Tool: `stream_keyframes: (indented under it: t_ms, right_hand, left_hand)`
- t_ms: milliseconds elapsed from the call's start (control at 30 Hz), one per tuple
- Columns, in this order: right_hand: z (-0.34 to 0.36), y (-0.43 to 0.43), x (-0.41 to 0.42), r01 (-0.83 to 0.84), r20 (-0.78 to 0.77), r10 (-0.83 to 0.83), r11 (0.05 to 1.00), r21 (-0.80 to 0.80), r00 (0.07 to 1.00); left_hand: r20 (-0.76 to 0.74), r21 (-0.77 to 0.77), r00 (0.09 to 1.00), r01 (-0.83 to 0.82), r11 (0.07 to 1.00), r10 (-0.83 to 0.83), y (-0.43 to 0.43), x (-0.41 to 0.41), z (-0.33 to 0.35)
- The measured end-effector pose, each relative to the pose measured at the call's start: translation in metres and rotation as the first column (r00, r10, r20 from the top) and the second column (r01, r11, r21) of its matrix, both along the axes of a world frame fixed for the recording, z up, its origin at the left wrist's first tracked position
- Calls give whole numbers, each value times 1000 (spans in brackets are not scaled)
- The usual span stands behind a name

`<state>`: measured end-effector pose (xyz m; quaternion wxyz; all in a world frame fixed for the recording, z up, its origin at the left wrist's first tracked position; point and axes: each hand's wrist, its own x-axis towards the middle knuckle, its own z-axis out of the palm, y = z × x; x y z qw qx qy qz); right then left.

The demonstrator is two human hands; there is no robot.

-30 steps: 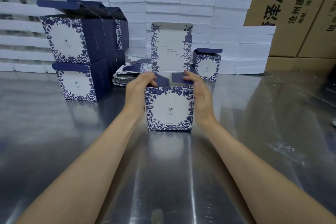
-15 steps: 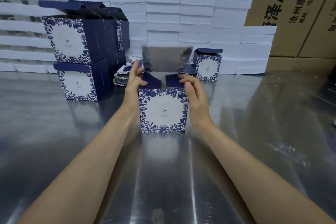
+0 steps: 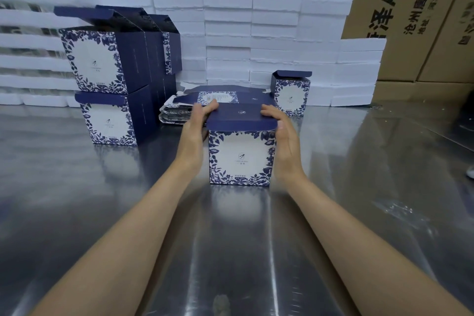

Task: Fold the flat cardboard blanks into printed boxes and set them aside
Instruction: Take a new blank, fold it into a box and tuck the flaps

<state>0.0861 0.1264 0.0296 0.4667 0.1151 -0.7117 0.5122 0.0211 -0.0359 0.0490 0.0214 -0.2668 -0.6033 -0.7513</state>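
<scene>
- On the steel table (image 3: 77, 187), straight ahead of you, the box (image 3: 239, 158) stands upright between your hands, its navy lid (image 3: 241, 117) folded over the top.
- Your left hand (image 3: 196, 127) lies against the box's left side, fingers nearly straight and reaching onto the lid's far corner.
- Your right hand (image 3: 282, 136) cups the right side, fingers loosely curved on the lid edge.
- Risk: uneven pressing could buckle the lid's tuck flap outside the front wall.
- Risk: the polished top could let the box slide back into the flat blanks (image 3: 179, 110).
</scene>
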Motion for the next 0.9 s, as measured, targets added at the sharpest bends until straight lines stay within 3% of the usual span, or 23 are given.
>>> stream_keyframes:
  t_ms: [67, 133, 233, 333, 400, 700, 800, 900]
  right_hand:
    - [1, 0, 1, -45, -13, 44, 996, -75, 999]
    - [2, 0, 3, -64, -11, 63, 990, -128, 998]
    - [4, 0, 6, 25, 54, -21, 997, -68, 998]
    - [7, -1, 6, 117, 57, -120, 992, 49, 991]
    - [9, -2, 6, 128, 59, -132, 989, 69, 989]
    - [12, -4, 3, 112, 54, -112, 994, -9, 992]
    - [14, -7, 1, 94, 77, -89, 993, -66, 993]
    - [17, -8, 1, 138, 82, -137, 990, -5, 987]
  left_hand:
    - [-162, -164, 987, -29, 986, 2, -1, 4, -3]
    - [-263, -224, 965, -87, 971, 26, 0, 7, -7]
    - [-436, -203, 893, -223, 953, 116, 2, 9, -6]
    - [-648, -152, 738, -370, 917, 190, 4, 14, -4]
    - [-644, -122, 732, -385, 915, 222, 6, 16, -2]
    - [-439, -90, 869, -295, 951, 228, 9, 22, 7]
    - [-556, -145, 793, -389, 910, 250, 9, 20, 7]
    - [-676, -190, 688, -509, 840, 264, 12, 19, 4]
